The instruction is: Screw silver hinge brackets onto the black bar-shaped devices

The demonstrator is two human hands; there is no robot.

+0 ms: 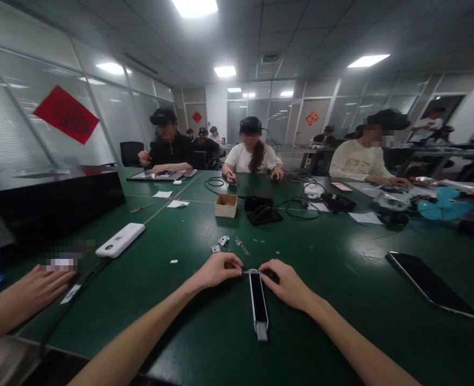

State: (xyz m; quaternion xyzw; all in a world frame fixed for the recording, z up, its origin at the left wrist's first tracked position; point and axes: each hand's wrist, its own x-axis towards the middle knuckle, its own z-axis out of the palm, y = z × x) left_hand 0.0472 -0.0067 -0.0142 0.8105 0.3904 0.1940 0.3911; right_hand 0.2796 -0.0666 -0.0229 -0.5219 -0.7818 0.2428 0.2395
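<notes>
– Forearms [140,343], nearest the camera, bare, reaching in from the bottom edge over a green table [321,236]

– Busy with what?

– With a slim bar [260,300], black-faced and pale-rimmed, lying flat on the table between left hand [219,268] and right hand [287,283]; at its near end, a grey tab [262,332]

– Left hand gripping how?

– Thumb and fingers pressed together at the tips, pinching a thin bit [245,272] at the bar's far end, too small to identify

– And the right?

– Fingertips touching the same end from the other side, thumb and forefinger close together; whether pinching or only resting, impossible to tell

– Just beyond?

– Metal parts [223,240] strewn near the left hand, tiny pieces [239,243] beside them; farther off, an open box [226,209] next to a black stand [263,214]

– Out to the sides?

– At right, well apart from the right hand, a phone [433,284], dark screen up; at left, a white power bank [120,239], a screwdriver [137,209] beyond it, and near it a co-worker's hand [39,287] over something blurred

– Across the table?

– Three co-workers [240,155], seated; at far right, blue blades [444,203] amid clutter
</notes>
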